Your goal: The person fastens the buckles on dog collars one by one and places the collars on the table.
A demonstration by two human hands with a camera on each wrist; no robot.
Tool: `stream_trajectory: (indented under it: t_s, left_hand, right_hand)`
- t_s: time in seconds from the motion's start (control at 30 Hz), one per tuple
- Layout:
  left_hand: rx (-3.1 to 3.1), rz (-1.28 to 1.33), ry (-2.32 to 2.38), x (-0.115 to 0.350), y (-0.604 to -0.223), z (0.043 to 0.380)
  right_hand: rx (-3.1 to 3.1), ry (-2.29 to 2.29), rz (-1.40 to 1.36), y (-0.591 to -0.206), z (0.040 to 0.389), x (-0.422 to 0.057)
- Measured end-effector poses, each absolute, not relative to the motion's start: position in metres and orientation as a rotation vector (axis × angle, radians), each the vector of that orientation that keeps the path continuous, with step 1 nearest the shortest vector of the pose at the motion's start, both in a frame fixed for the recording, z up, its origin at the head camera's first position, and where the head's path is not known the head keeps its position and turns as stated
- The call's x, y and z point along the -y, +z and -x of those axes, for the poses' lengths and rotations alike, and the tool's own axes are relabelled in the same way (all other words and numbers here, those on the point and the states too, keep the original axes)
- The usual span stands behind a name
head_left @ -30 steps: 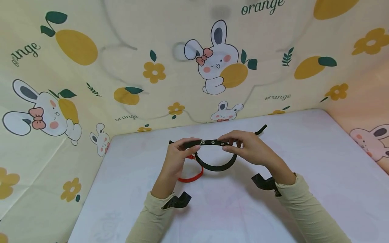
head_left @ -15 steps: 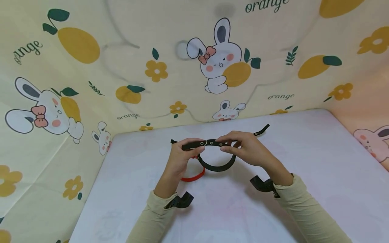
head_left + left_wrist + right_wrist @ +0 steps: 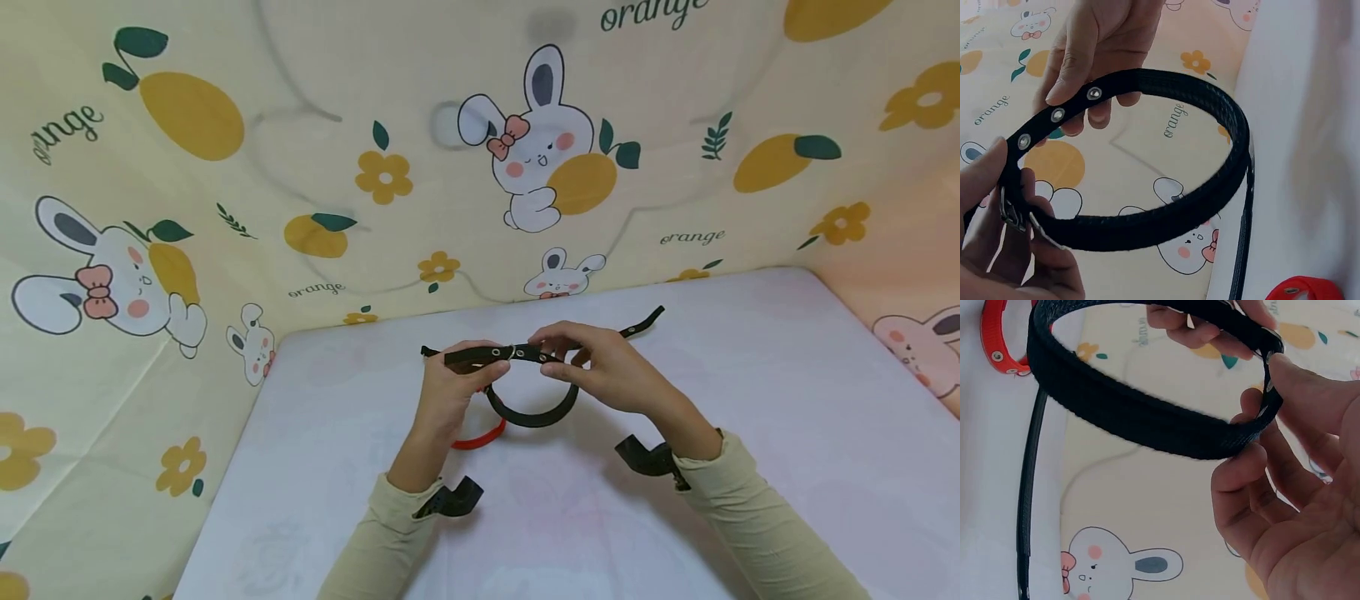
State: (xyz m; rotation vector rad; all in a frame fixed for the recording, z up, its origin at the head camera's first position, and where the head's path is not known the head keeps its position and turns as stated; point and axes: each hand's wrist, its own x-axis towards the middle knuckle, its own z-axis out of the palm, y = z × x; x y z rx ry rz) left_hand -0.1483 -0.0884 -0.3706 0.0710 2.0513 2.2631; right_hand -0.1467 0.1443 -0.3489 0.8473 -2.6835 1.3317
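Observation:
Both hands hold up a black collar (image 3: 534, 419), its strap closed into a loop. My left hand (image 3: 447, 385) pinches it beside the metal buckle (image 3: 1012, 211). With thumb and fingers my right hand (image 3: 600, 367) grips the part with metal eyelets (image 3: 1057, 115). The strap runs through the buckle in the head view. A red collar (image 3: 480, 438) lies on the table below, partly hidden by my left hand. Behind the hands stretches a thin black strap (image 3: 643, 323); its middle is covered, and whether it joins the collar I cannot tell.
The table (image 3: 570, 517) has a white cover. A cloth (image 3: 420, 108) printed with rabbits and oranges hangs behind it and at the sides. Black bands (image 3: 450, 500) sit at both wrists.
My hands have come slightly closer together. The buckle has shifted right along the strap, nearer the eyelets, and the collar's loop looks a little smaller. The red collar is more covered.

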Motion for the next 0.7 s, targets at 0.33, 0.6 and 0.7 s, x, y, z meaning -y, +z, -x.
stream_trajectory:
  t_s: [0.33, 0.6, 0.7]
  left_hand:
    - [-2.081, -0.178, 2.210, 0.0873, -0.3693, 0.1467]
    - [-2.196, -0.087, 2.035, 0.0947, -0.3667, 0.1495]
    - [-2.220, -0.069, 2.043, 0.0941, -0.3673, 0.1498]
  right_hand:
    - [2.638, 1.357, -1.078, -0.3494, 0.1448, -0.1427]
    - [2.642, 1.470, -0.930, -0.3498, 0.1462, -0.1452]
    - [2.628, 1.508, -0.888, -0.3516, 0.1468, -0.1434]
